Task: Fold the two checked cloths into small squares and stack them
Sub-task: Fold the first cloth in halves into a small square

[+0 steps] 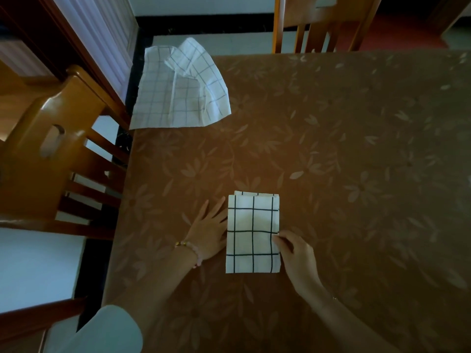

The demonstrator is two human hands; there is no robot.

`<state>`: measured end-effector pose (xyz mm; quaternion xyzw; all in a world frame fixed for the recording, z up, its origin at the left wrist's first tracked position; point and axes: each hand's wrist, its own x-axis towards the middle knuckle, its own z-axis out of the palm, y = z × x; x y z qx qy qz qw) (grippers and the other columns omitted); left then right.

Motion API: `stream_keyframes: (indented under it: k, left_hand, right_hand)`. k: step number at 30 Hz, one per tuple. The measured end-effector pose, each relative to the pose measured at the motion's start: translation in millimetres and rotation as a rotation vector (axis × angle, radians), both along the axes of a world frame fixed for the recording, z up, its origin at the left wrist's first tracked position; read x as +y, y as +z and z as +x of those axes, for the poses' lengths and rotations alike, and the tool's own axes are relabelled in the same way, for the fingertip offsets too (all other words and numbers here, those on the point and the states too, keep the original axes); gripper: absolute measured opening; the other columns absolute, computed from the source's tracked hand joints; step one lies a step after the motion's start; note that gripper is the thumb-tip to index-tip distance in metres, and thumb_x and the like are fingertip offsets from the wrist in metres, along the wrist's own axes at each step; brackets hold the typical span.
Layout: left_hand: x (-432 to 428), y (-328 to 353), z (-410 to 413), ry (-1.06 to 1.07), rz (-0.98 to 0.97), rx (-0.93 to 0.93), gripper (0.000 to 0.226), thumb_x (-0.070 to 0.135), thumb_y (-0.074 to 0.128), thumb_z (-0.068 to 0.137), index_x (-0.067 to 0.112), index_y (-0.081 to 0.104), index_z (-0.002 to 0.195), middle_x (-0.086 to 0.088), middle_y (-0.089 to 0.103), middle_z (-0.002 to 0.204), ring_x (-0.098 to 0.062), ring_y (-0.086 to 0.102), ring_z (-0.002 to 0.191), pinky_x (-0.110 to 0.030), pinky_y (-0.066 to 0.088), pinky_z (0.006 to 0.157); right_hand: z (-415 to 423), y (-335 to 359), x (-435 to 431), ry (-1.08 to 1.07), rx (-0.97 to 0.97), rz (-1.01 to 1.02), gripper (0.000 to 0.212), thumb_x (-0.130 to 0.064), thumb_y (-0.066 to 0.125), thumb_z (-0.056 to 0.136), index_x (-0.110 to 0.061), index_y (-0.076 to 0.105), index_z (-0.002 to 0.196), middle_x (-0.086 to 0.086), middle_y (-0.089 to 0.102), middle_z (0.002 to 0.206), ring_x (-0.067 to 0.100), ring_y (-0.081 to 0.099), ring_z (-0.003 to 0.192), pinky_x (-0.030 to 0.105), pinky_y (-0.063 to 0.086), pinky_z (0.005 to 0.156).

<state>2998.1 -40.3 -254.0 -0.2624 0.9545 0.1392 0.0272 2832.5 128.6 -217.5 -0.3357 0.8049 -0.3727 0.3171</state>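
Brown flowered table fills the frame. Lower centre lies the folded cloth; left hand rests flat just beside it, fingers straight and spread, while right hand pinches its right edge. Upper left, the second cloth sprawls rumpled over the table corner.

The folded cloth and the rumpled cloth are matt white fabric. My surface has a smooth, faintly shiny flowered cover. The chair beside me is glossy varnished wood.

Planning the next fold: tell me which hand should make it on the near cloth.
Right. The right hand pinches the right edge of the folded cloth; the left hand lies flat on the table beside its left edge, likely steadying.
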Motion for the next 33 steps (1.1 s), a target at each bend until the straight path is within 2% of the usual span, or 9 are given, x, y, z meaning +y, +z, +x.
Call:
stream_keyframes:
  k: [4,8,11,16,19,23,27,30,33]
  left_hand:
    - [0,19,-9,0.166,0.185,0.17,0.048,0.027,0.038,0.097,0.016,0.03,0.143,0.003,0.032,0.149,-0.012,0.014,0.142,-0.035,-0.004,0.117]
    - [-5,23,-11,0.294,0.261,0.27,0.041,0.012,0.042,0.094,0.01,0.038,0.136,-0.005,0.048,0.138,-0.015,0.035,0.133,-0.031,0.002,0.117]
    - [-5,21,-11,0.289,0.295,0.252,0.043,0.011,0.04,0.094,0.012,0.036,0.136,-0.003,0.048,0.138,-0.013,0.032,0.135,-0.033,0.003,0.117]
    - [-5,19,-13,0.317,0.321,0.251,0.041,0.011,0.039,0.094,0.018,0.038,0.134,0.003,0.052,0.135,-0.008,0.033,0.134,-0.032,0.002,0.117]
    - [-5,22,-14,0.325,0.359,0.269,0.04,0.021,0.033,0.095,0.024,0.041,0.134,0.007,0.05,0.136,-0.007,0.03,0.135,-0.035,0.004,0.117]
    - [-1,28,-17,0.309,0.298,0.22,0.051,0.037,0.022,0.093,0.026,0.045,0.136,0.005,0.048,0.138,-0.011,0.027,0.136,-0.034,0.004,0.115]
    - [0,27,-21,0.199,0.15,0.189,0.057,0.039,0.015,0.092,0.02,0.052,0.131,0.004,0.055,0.129,-0.015,0.039,0.129,-0.034,0.014,0.112]
    - [-1,25,-23,0.16,0.061,0.188,0.049,0.032,0.023,0.093,0.016,0.059,0.122,0.001,0.058,0.118,-0.019,0.05,0.115,-0.038,0.029,0.107]
    - [-2,22,-21,0.16,0.015,0.161,0.045,0.031,0.027,0.093,0.018,0.059,0.121,0.001,0.058,0.115,-0.019,0.05,0.112,-0.044,0.037,0.103]
  right_hand:
    - [-4,4,-12,-0.077,-0.002,0.012,0.009,-0.022,0.055,0.093,-0.022,0.063,0.088,-0.006,0.06,0.073,0.006,0.052,0.061,0.013,0.037,0.049]
    - [-9,3,-20,-0.117,-0.011,0.068,0.012,-0.024,0.055,0.093,-0.018,0.065,0.094,-0.004,0.061,0.07,0.008,0.05,0.053,0.017,0.034,0.043]
    - [-13,3,-25,-0.088,0.02,0.113,0.014,-0.026,0.055,0.092,-0.017,0.066,0.095,-0.004,0.062,0.067,0.009,0.051,0.05,0.019,0.034,0.043]
    - [-11,3,-27,-0.026,0.107,0.169,0.014,-0.028,0.056,0.092,-0.02,0.066,0.09,-0.005,0.065,0.07,0.017,0.062,0.061,0.032,0.048,0.051]
    - [-10,2,-27,-0.029,0.12,0.197,0.013,-0.029,0.055,0.092,-0.02,0.065,0.091,-0.005,0.065,0.073,0.014,0.061,0.062,0.031,0.048,0.052]
    - [-9,0,-28,-0.035,0.143,0.206,0.015,-0.029,0.054,0.092,-0.02,0.066,0.09,-0.007,0.063,0.07,0.008,0.056,0.056,0.021,0.037,0.044]
    - [-10,-1,-30,-0.061,0.157,0.217,0.013,-0.029,0.055,0.092,-0.02,0.065,0.093,-0.008,0.064,0.076,0.008,0.06,0.067,0.031,0.052,0.055]
    - [-11,-2,-31,-0.073,0.158,0.239,0.013,-0.032,0.055,0.091,-0.021,0.061,0.096,-0.011,0.063,0.079,0.008,0.059,0.072,0.031,0.052,0.057]
    - [-11,-4,-32,-0.081,0.177,0.246,0.015,-0.033,0.054,0.091,-0.02,0.06,0.097,-0.01,0.063,0.081,0.01,0.059,0.074,0.028,0.05,0.057]
